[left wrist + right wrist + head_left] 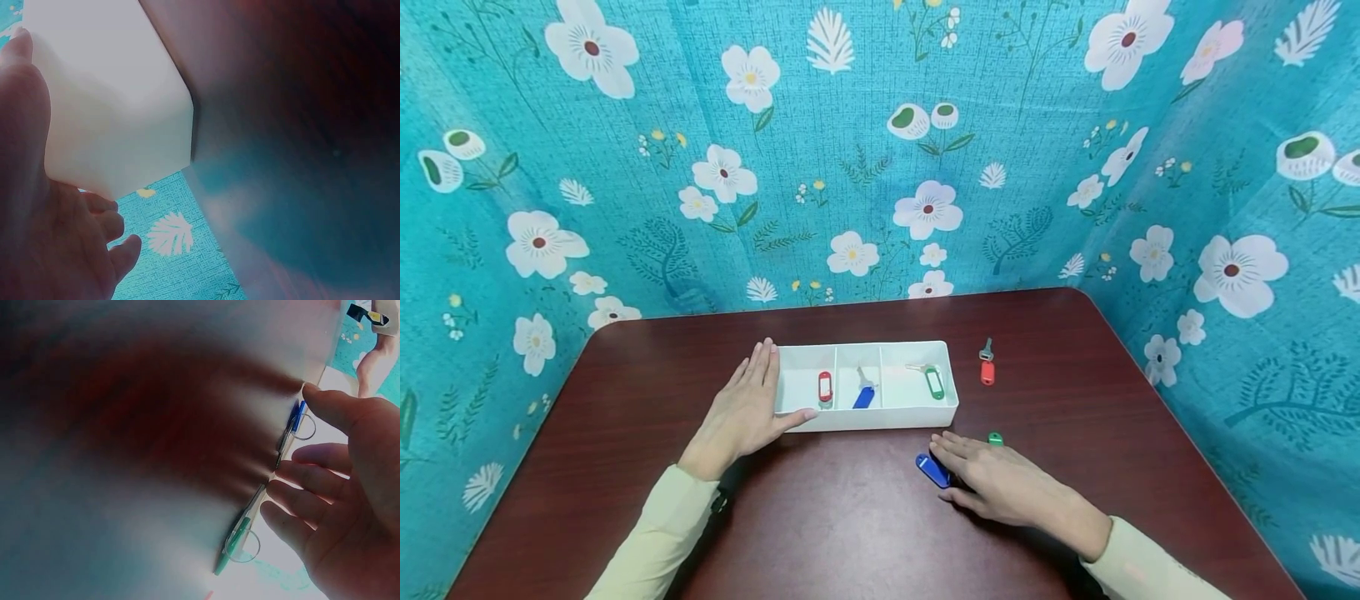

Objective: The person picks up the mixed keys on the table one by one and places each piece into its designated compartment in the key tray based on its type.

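Note:
My left hand (743, 415) lies at the left end of a white three-compartment tray (867, 420), straight fingers along its end wall and thumb over the front rim. Keys with plastic tags sit inside: a red-tagged key (825, 386) on the left, a blue-tagged key (864, 398) in the middle, a green-tagged key (934, 382) on the right. On the table, my right hand (1006, 485) hovers low with spread fingers over another blue-tagged key (932, 471) and a green-tagged key (232, 547), partly hiding both in the head view. Its fingertips are right at the keys.
Another red-tagged key (987, 372) lies on the dark brown table (850, 517), right of the tray. A teal flowered curtain (820, 167) hangs behind the table and along both sides.

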A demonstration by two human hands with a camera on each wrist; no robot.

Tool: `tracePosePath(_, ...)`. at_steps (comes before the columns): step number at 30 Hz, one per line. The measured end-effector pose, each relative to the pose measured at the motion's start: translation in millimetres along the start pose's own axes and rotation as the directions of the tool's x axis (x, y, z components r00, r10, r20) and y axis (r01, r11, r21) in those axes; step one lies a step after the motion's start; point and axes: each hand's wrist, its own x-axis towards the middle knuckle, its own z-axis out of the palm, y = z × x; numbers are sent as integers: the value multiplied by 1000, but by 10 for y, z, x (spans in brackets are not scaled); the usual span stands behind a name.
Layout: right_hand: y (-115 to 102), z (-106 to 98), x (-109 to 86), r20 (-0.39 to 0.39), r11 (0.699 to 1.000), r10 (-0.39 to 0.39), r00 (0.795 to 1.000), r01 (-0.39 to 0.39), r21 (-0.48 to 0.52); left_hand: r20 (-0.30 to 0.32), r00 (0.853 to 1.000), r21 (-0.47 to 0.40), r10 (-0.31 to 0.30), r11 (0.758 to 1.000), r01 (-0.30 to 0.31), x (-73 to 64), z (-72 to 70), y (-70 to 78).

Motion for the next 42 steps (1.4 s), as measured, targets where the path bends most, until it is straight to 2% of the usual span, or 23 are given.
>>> tracePosePath(21,20,-51,15,-37,999,-25,999,23,-36,-7,1000,-11,-7,1000,7,-3,-10,-5)
tracePosePath(28,28,-41,13,-98,996,-64,993,57,-75,-13,1000,-19,-14,1000,14,5,0,-6)
tracePosePath(34,13,-14,8,-150,985,-133,980,114,-132,-6,1000,-28,-6,1000,6,-9,9,0)
tracePosePath(42,4,-4,19,-190,985,-153,970,133,-114,-4,1000,-25,4,1000,-4,-8,15,-11)
